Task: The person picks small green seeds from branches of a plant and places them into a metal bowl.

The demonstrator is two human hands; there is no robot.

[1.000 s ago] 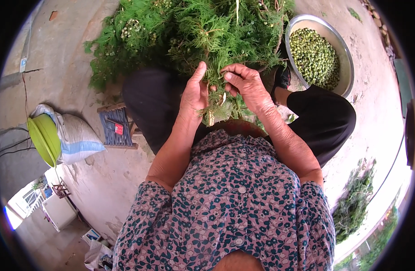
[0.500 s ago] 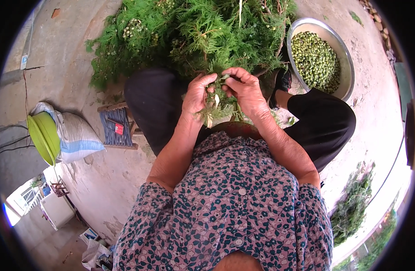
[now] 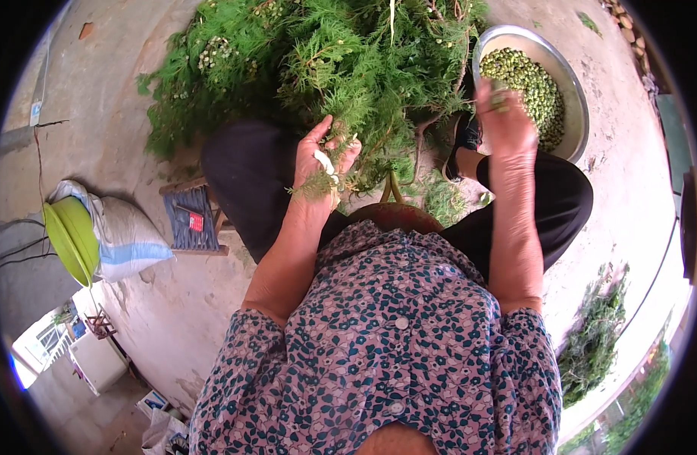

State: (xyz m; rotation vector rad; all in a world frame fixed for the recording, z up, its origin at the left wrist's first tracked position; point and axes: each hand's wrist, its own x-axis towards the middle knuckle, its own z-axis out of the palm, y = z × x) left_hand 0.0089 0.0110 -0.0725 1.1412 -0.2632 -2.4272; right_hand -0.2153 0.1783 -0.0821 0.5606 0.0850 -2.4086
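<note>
My left hand [image 3: 306,168] is closed around a green evergreen sprig [image 3: 316,184], with feathery leaves showing above and below the fingers. Something pale and thin lies against that sprig. My right hand [image 3: 509,135] is over the near left rim of a metal basin [image 3: 580,114], its fingers smeared by motion. A green patch shows at those fingers, too blurred to make out. Inside the basin lies a heap of small round green cones [image 3: 541,85]. Just beyond my left hand is a large pile of evergreen branches [image 3: 288,68], some bearing pale cones.
A low stool [image 3: 193,220] with a woven dark seat stands left of my knee, a small red and dark item on it. Farther left are a lime-green tub [image 3: 69,241] and a white sack [image 3: 128,235]. More cut branches [image 3: 595,341] lie at the lower right.
My right hand has left the sprig and moved right to the basin. My left hand still holds the sprig and has shifted slightly left.
</note>
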